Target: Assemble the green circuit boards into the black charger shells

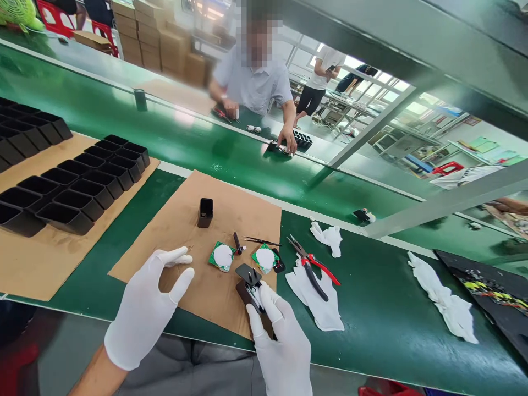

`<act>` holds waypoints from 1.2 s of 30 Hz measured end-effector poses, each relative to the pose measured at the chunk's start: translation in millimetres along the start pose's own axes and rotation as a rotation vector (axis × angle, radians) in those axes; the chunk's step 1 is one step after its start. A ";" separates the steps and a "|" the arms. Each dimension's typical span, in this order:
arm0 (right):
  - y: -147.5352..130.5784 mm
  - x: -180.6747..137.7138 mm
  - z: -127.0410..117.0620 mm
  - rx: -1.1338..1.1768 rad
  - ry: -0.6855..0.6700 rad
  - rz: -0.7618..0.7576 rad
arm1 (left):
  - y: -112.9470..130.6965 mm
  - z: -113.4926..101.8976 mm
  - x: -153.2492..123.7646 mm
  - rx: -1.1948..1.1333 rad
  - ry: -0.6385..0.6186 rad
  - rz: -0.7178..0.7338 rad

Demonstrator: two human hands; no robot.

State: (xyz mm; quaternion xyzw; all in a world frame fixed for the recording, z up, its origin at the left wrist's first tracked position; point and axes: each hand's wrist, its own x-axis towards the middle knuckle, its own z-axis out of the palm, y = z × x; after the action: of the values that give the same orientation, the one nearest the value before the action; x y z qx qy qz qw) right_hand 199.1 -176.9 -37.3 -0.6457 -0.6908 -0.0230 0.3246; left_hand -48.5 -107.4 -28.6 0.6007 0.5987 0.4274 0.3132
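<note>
My right hand (280,341), in a white glove, grips a small black device (248,285) with a raised flap, low over a brown cardboard sheet (185,231). My gloved left hand (144,308) hovers to the left with thumb and fingers spread and nothing in them. Just beyond lie two green circuit boards with white round pads, one (223,256) nearer my left hand and one (265,257) nearer my right. A small black open box (205,212) stands upright farther back. A small black part (238,242) and thin tweezers (262,241) lie between them.
Red-handled pliers (313,267) rest on a spare white glove (319,300); more gloves (330,237) and a white cloth (445,300) lie to the right. Rows of black trays (74,187) fill the left cardboard. Across the green belt (124,115) another person's hand (289,140) touches black parts.
</note>
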 end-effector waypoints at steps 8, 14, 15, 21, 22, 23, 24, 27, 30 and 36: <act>-4.1 3.4 -4.4 0.137 0.025 0.149 | -2.4 0.1 -0.9 -0.001 0.004 0.009; -2.9 -3.3 -8.1 0.157 0.154 -0.047 | -3.7 -0.1 -1.3 0.010 0.012 0.052; -3.2 -3.1 -8.5 0.128 0.139 -0.052 | -3.5 0.1 -1.1 0.015 0.013 0.056; -5.9 5.3 -9.7 0.119 0.090 -0.069 | -4.2 1.9 -0.6 0.027 0.009 0.062; -6.1 6.5 -9.0 0.132 0.087 -0.062 | -4.8 2.1 -0.7 0.028 0.010 0.063; -6.0 7.5 -8.0 0.137 0.077 -0.053 | -5.3 2.3 -0.9 0.029 0.011 0.062; -5.5 8.2 -6.7 0.130 0.058 -0.045 | -5.7 2.4 -1.0 0.029 0.013 0.060; -3.4 8.9 -2.6 0.084 0.007 -0.049 | -5.5 2.2 -1.5 0.022 0.007 0.054; -4.7 7.4 -3.6 0.198 -0.004 0.075 | -4.3 1.5 -1.9 0.023 0.004 0.053; -25.4 -1.6 -14.5 1.039 0.039 0.846 | -4.6 1.2 -1.5 0.026 -0.001 0.065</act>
State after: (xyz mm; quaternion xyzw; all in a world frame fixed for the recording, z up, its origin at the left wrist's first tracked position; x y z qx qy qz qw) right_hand 182.0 -189.0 -16.8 -0.6201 -0.2935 0.4300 0.5869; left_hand -49.4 -108.3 -33.4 0.6241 0.5842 0.4292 0.2914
